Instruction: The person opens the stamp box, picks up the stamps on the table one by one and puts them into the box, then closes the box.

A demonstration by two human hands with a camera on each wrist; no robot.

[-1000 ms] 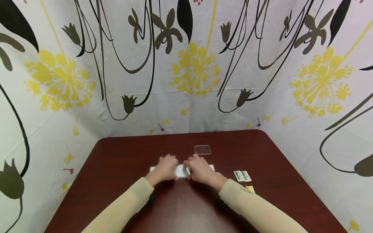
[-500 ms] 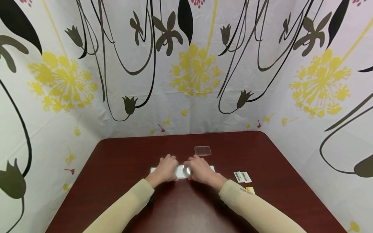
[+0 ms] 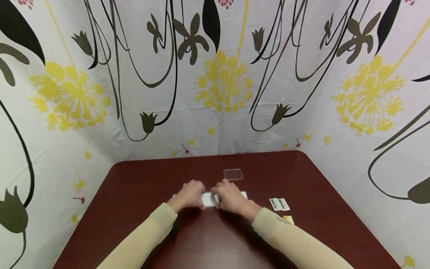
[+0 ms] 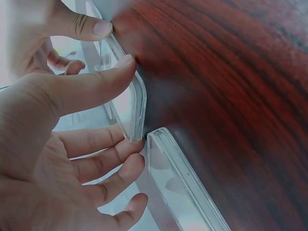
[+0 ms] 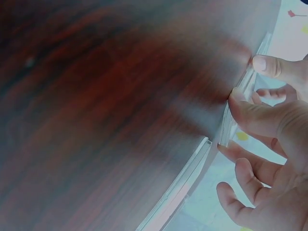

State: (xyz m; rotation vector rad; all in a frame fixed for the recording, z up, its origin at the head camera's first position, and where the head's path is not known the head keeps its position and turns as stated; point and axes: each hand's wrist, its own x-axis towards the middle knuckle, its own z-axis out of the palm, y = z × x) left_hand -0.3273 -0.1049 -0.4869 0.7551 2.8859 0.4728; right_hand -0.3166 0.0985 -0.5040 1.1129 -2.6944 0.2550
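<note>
Contact is recorded at both hands, and the middle case [image 3: 209, 200] is grasped between them. Its left end is pinched by the left hand [image 3: 190, 194], with the thumb set on the near edge and fingertips placed at the corner and far side; its right end is pinched in like manner by the right hand [image 3: 230, 196]. The outermost fingers of each hand are bent loosely, clear of the case. Neither hand can be rated nearer, since the case is touched by both. Its long axis appears to be aligned left to right, along the line joining the hands; any shift is therefore judged to need even support at both ends. Whether the middle case is raised from the table [image 3: 215, 243] or rested on it cannot be told.

Just beside the middle case, off its left end, a left case [image 4: 185, 195] is seen; off its right end, a right case [image 5: 178, 187]. All three are set roughly in one row. Beyond the middle case and slightly to its right, a far case [image 3: 233, 174] is laid, apart from the row. Well to the right of the middle case, two white-and-green packets [image 3: 280, 204] are placed; nearer the person than these, a yellow packet [image 3: 288, 219] is partly covered by the right sleeve [image 3: 295, 239].
</note>
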